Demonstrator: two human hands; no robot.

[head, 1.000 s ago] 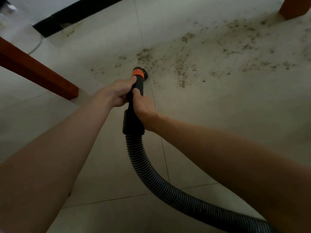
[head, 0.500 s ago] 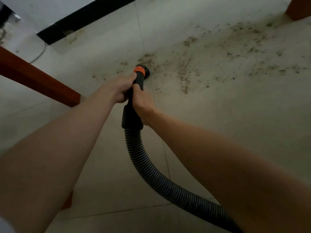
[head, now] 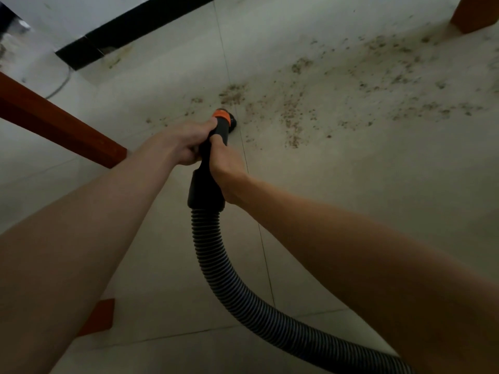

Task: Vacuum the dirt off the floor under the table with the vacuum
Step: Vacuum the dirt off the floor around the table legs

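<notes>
1. the left hand (head: 186,143) is wrapped around the black nozzle handle (head: 209,155) from the left, fingers curled tight; the right hand (head: 225,164) is closed around the same handle just behind it, thumb lying forward along the tube. both hands are clamped on the vacuum, neither is free.
2. the nozzle tip (head: 229,121), just past an orange ring (head: 222,116), points down at the tiled floor (head: 378,198) at the near left edge of the dirt (head: 294,122); whether it touches the tile i cannot tell.
3. to do this step well, i'd judge: keep the mouth low and flat to the floor, sweep slowly in overlapping passes from this near edge out to the right and far side, and linger on the thicker clumps such as the one just beyond the tip (head: 232,94).
4. let the ribbed hose (head: 216,271) trail behind with slack so it doesn't drag back through the crumbs.
5. much work seems left: most of the scatter lies untouched toward the far right.
6. count: two hands, one nozzle, one hose, one orange ring.
7. three reddish wooden pieces show: a leg at left (head: 67,128), one at top right (head: 475,12), a bit under the left arm (head: 101,315). the surface itself is out of view.
</notes>
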